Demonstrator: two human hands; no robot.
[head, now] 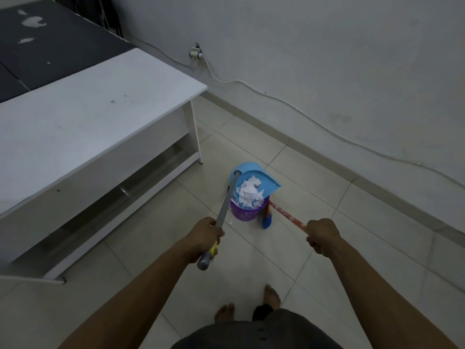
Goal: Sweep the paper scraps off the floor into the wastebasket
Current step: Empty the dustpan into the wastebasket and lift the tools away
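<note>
Both hands are busy. The left hand point(206, 238) is clenched round the grey dustpan handle point(226, 202) near its yellow-banded top end. The right hand point(320, 235) is fisted round the orange broom handle point(286, 215).

Follow the grey shaft down and there's the blue dustpan point(247, 170), tipped over the purple wastebasket point(244, 214) with its lip angled into the mouth. The paper scraps point(250, 191) sit in a white heap right at that lip. Some look to be over the rim and into the basket, though from up here the two are hard to split. The blue broom head point(267, 220) rests on the floor just beside the basket, on its right.

This looks like the emptying step, late in the job. To do it well, the left hand should steepen the pan gradually, so the heap slides rather than jumps. The lip needs to stay inside the rim, because the pan looks wider than the basket and scraps could slip off its corners. A light basket might topple if the pan leans on it, so the touch should be gentle. The broom is close enough to coax stragglers down the pan. The white desk point(88, 117) stands well off to the left.
</note>
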